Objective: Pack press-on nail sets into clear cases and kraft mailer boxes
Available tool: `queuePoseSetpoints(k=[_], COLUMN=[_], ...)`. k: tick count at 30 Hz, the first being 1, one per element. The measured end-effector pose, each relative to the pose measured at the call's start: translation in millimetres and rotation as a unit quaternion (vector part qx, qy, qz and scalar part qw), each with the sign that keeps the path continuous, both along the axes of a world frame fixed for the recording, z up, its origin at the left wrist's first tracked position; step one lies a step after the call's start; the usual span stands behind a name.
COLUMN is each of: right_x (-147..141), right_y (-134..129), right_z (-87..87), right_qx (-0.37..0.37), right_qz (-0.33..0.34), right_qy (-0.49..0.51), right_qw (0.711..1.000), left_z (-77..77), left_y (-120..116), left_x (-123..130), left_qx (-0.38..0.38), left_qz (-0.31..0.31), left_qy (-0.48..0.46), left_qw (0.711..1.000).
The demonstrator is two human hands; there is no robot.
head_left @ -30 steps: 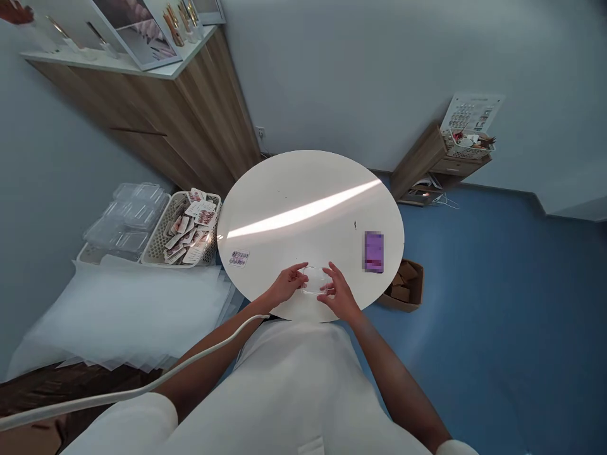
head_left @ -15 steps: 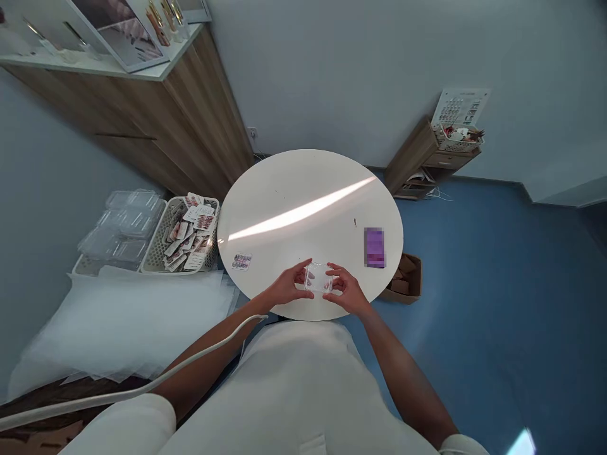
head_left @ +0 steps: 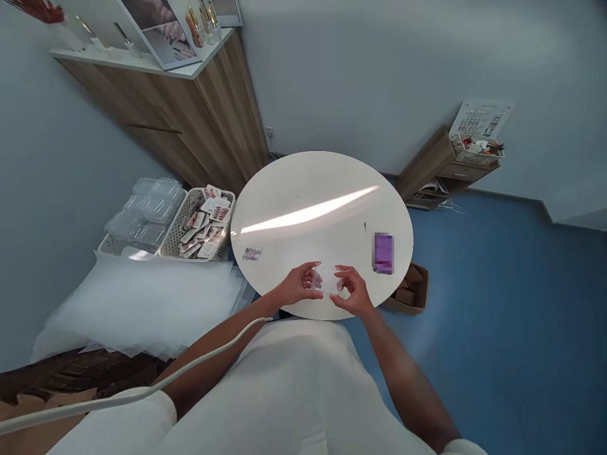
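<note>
Between my hands is a small clear plastic box [head_left: 327, 279], held over the near edge of the white oval table [head_left: 303, 189]. My left hand [head_left: 300, 282] grips its left end, thumb on the near side and fingers on the far side. The right end is pinched by my right hand [head_left: 353, 291] in the same way. What the box contains, if anything, I cannot make out. To the left on the tabletop lies a small card of nail designs [head_left: 251, 254]. A purple blurred rectangle [head_left: 384, 253] lies to the right.
Left of the table, a white basket [head_left: 164, 246] holds many printed cards, beside stacked clear plastic boxes [head_left: 147, 208]. Translucent sheets [head_left: 137, 297] lie nearer me. A cardboard box [head_left: 422, 300] stands on the floor at right. A white cable [head_left: 190, 359] crosses over my left arm.
The camera view has shifted, so the room appears further right. Both hands keep hold of the clear box, and the fingers of my right hand look slightly more bent.
</note>
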State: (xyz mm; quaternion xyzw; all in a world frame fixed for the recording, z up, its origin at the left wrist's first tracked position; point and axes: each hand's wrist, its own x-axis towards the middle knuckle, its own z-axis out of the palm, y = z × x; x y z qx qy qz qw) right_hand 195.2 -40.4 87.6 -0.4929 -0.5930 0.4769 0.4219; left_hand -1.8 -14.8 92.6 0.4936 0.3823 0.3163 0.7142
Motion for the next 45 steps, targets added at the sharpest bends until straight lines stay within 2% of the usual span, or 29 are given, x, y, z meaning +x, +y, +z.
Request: queuePoseSetpoints(k=[4,9,14,18,23,27,31,34,37,41,45], right_x=[3,10,15,15,10,6,7,9,10,6,2], right_y=[5,13,13,14,26,32,24,10,-5,-15,-12], right_z=[2.9,11.1,12.3,12.3,7.4,-3.8,-17.6,-28.7,-42.3,-65.7,-86.8], right_qx=[0.012,0.033,0.038,-0.03,-0.149,-0.242,-0.283,-0.27,-0.247,-0.257,-0.248], right_qz=[-0.018,0.03,0.016,0.008,-0.074,-0.081,-0.07,-0.08,-0.063,-0.039,-0.029], right_qy=[0.033,0.0,-0.001,-0.004,0.038,0.056,0.085,0.075,0.029,-0.041,-0.111], right_qw=[0.999,0.999,0.999,1.0,0.985,0.965,0.953,0.956,0.967,0.965,0.962], left_z=[2.3,6.6,5.2,-4.9,-18.1,-26.8,-35.6,-42.7,-53.4,-77.8,-103.6], left_y=[-3,-6,-3,-5,-15,-20,-22,-21,-20,-20,-22], left_x=[7,10,5,4,6,7,7,8,10,13,17], left_qx=[-0.016,-0.045,-0.108,-0.08,-0.044,-0.036,-0.041,-0.057,-0.076,-0.079,-0.056], left_qz=[0.013,0.015,0.004,0.003,-0.003,0.0,0.023,0.05,0.059,0.08,0.109], left_qy=[-0.018,-0.051,-0.048,-0.002,0.031,0.034,0.05,0.065,0.087,0.141,0.223], left_qw=[1.0,0.998,0.993,0.997,0.999,0.999,0.998,0.995,0.992,0.984,0.967])
